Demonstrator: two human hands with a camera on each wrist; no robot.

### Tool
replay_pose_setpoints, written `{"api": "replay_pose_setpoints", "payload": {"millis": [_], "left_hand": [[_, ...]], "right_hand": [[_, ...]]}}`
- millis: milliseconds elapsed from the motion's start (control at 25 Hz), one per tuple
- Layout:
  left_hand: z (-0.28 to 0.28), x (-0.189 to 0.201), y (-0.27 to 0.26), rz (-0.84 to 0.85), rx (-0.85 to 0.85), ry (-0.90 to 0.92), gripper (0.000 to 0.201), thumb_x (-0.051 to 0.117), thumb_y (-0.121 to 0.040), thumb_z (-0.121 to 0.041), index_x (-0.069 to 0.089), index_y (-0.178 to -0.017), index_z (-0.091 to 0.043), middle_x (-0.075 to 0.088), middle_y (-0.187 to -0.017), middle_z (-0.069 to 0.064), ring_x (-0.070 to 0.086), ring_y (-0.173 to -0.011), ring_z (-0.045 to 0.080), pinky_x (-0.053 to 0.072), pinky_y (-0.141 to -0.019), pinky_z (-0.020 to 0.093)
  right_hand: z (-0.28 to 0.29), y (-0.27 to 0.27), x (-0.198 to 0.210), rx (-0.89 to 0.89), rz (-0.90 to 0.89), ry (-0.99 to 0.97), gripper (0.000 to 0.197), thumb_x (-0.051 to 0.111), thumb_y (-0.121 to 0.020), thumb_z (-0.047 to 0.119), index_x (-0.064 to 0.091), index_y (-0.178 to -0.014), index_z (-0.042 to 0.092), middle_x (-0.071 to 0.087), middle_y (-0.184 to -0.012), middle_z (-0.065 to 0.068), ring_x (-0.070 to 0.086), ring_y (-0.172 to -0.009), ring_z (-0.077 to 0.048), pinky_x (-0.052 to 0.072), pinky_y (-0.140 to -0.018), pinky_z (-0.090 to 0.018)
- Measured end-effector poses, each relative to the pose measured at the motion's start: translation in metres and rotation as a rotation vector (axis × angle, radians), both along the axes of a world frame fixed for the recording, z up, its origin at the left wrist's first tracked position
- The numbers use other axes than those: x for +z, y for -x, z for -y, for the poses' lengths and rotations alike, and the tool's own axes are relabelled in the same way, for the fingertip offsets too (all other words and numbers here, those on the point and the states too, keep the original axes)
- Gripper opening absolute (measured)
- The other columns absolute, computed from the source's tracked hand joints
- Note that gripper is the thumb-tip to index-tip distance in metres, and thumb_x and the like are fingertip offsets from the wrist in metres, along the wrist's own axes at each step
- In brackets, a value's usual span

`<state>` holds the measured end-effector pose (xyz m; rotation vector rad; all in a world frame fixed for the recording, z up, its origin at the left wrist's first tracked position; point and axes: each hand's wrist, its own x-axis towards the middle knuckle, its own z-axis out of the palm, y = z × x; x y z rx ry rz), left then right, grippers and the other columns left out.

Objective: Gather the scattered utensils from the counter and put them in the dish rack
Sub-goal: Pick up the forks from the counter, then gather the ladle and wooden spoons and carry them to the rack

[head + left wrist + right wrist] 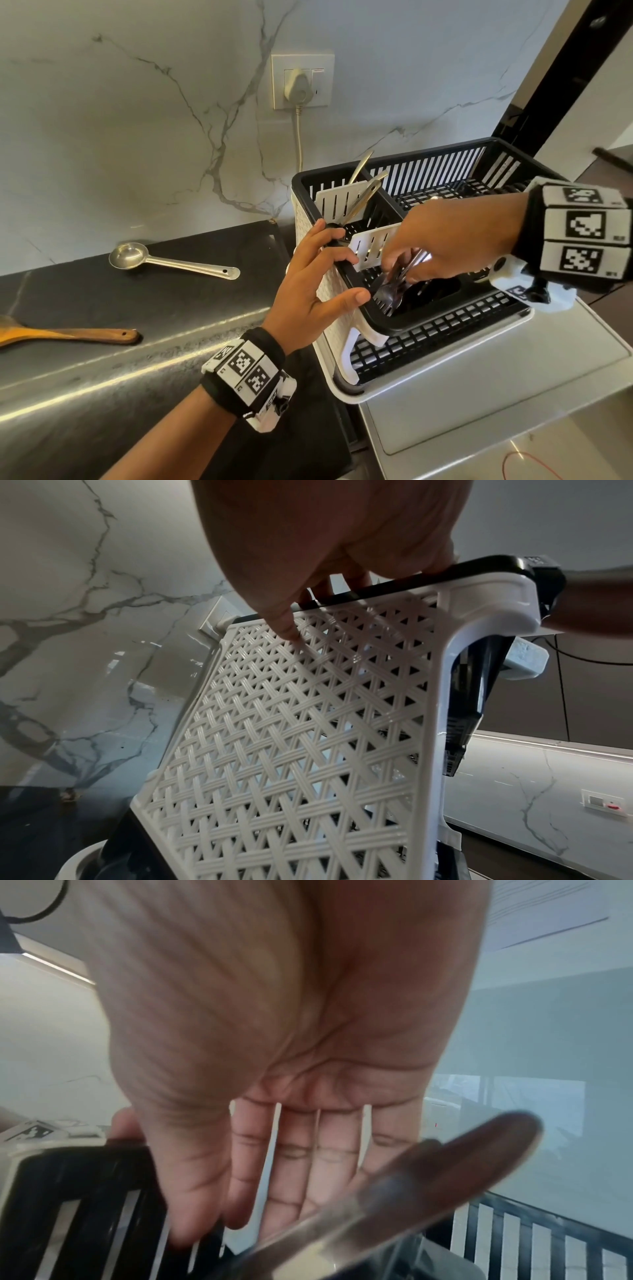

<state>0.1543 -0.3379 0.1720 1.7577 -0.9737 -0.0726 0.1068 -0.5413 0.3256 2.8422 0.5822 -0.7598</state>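
Nearest: left hand (pixel 310 284), fingers spread and nearly straight, tips resting on the black rim of the rack (pixel 442 329); it grasps nothing. In the left wrist view the fingertips (pixel 356 580) sit on that rim above the white woven side wall (pixel 291 723).

Right hand (pixel 452 240) reaches down into the rack's near cutlery compartment. Head view shows its fingers around a bunch of steel cutlery (pixel 394 287); right wrist view shows fingers (pixel 301 1164) nearly straight with a blurred utensil handle (pixel 445 1172) across them. Cannot tell whether the hold is firm or letting go.

Counts: 2 hands; 1 rack with 2 white slotted dividers (pixel 371 246); cutlery pieces in the near compartment overlap, number unclear; about 3 long metal handles (pixel 363 192) lean in the far compartment. On the counter: 1 wooden spatula (pixel 68 334) at the left edge, 1 steel ladle (pixel 164 262) beyond it, well apart from the rack.

Surface: dark polished stone counter (pixel 102 377); the rack stands on a steel drainboard (pixel 479 394) to the right. Behind: white marble-veined wall (pixel 120 120), 1 socket plate with plug (pixel 301 82) and cord hanging down.

Rack: black slatted basket in a white base, upright.
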Motion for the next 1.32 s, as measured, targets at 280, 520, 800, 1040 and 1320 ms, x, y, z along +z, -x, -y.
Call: {"api": "replay_pose_setpoints", "payload": {"millis": [280, 520, 800, 1040, 1320], "left_hand": [[-0.009, 0.006, 0.004, 0.040, 0.021, -0.075, 0.055, 0.052, -0.087, -0.061, 0.047, -0.136, -0.034, 0.024, -0.160, -0.014, 0.004, -0.152, 0.004, 0.015, -0.120, 0.034], [-0.091, -0.035, -0.007, 0.051, 0.100, -0.410, 0.060, 0.060, -0.090, -0.050, 0.040, -0.143, -0.032, 0.025, -0.160, -0.005, 0.017, -0.151, 0.015, 0.024, -0.119, 0.032], [-0.301, -0.095, -0.034, -0.052, 0.352, -1.019, 0.061, 0.059, -0.081, -0.059, 0.050, -0.135, -0.034, 0.036, -0.154, 0.003, 0.020, -0.150, 0.025, 0.033, -0.114, 0.043], [-0.400, -0.116, -0.030, -0.247, 0.405, -1.244, 0.083, 0.071, -0.080, -0.048, 0.030, -0.151, -0.037, 0.017, -0.164, 0.002, 0.016, -0.151, 0.024, 0.031, -0.116, 0.049], [-0.408, -0.123, -0.025, -0.268, 0.338, -1.233, 0.085, 0.068, -0.085, -0.045, 0.020, -0.154, -0.039, 0.001, -0.167, 0.000, 0.002, -0.154, 0.024, 0.026, -0.116, 0.056]], "right_hand": [[-0.017, -0.012, 0.026, -0.003, 0.211, -0.161, 0.031, 0.054, -0.093, 0.045, 0.066, -0.120, 0.036, 0.070, -0.094, 0.018, 0.064, -0.085, 0.001, 0.047, -0.084, -0.017], [-0.096, -0.059, 0.032, 0.095, 0.203, -0.169, 0.028, 0.057, -0.093, 0.044, 0.069, -0.116, 0.034, 0.069, -0.087, 0.015, 0.060, -0.077, 0.002, 0.036, -0.071, -0.010], [-0.246, -0.159, -0.052, 0.208, 0.119, -0.057, 0.037, 0.061, -0.091, 0.045, 0.063, -0.125, 0.030, 0.063, -0.098, 0.007, 0.062, -0.100, -0.022, 0.039, -0.080, -0.026], [-0.291, -0.248, -0.195, -0.065, 0.131, -0.171, 0.073, 0.061, -0.089, 0.047, 0.031, -0.151, 0.025, 0.055, -0.136, -0.014, 0.056, -0.121, -0.035, 0.046, -0.099, -0.041], [-0.287, -0.254, -0.283, -0.403, 0.239, -0.192, 0.068, 0.055, -0.094, 0.033, 0.023, -0.154, 0.024, 0.041, -0.146, -0.015, 0.046, -0.129, -0.039, 0.043, -0.100, -0.058]]}}
